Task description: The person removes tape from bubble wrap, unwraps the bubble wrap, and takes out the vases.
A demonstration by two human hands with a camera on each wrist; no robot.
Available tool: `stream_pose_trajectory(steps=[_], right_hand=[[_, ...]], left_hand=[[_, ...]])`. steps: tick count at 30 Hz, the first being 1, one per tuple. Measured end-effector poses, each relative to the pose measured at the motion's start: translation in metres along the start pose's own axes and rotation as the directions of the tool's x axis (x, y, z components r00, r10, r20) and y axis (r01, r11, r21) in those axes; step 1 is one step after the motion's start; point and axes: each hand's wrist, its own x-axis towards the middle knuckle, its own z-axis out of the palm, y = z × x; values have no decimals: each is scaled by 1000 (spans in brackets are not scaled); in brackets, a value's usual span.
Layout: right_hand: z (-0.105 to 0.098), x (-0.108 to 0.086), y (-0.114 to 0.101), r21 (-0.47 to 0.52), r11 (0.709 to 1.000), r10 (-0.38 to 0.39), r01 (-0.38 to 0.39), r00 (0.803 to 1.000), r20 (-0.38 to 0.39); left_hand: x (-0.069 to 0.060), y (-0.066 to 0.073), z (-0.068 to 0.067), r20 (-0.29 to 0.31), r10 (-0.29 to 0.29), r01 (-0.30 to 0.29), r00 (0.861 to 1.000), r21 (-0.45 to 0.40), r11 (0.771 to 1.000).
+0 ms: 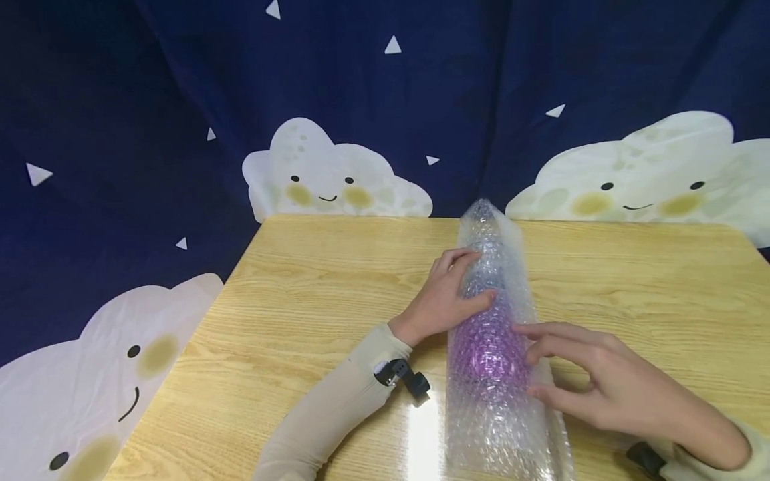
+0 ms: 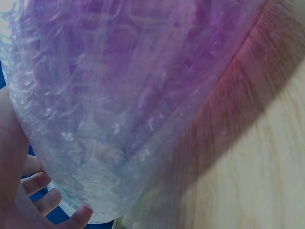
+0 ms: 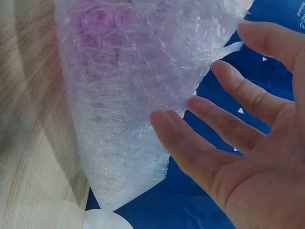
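A long bundle of clear bubble wrap (image 1: 490, 394) lies lengthwise on the table. Through the plastic shows something purple at the near part and bluish towards the far, narrow end; its kind is hidden. My left hand (image 1: 442, 294) rests on the bundle's left side, thumb and fingertips spread over it. In the left wrist view, the fingers (image 2: 47, 202) of that hand are loosely bent against the wrap (image 2: 95, 133). On the other side, my right hand (image 1: 595, 374) has its fingers spread, the tips at the bundle's right edge. The right wrist view shows these fingers (image 3: 238, 90) apart beside the wrap (image 3: 114, 109).
The light wooden table (image 1: 289, 300) extends on both sides of the bundle. Behind it hangs a dark blue cloth (image 1: 361, 87) with smiling clouds and white triangles. A black strap (image 1: 403, 377) is on the left sleeve, another dark piece (image 1: 646, 457) near the right wrist.
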Motion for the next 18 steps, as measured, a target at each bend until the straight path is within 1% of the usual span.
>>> stream_pose_trajectory(steps=[3, 9, 18], right_hand=[[1, -1, 2, -3, 1000, -12, 12, 1000, 7], [2, -3, 6, 0, 998, -62, 62, 998, 2], [1, -3, 12, 25, 994, -106, 106, 994, 1]], left_hand=[[0, 0, 0, 5, -8, 8, 1000, -5, 1000], [-1, 0, 0, 8, -7, 7, 1000, -9, 1000], [0, -2, 1, -7, 3, -4, 1000, -3, 1000]])
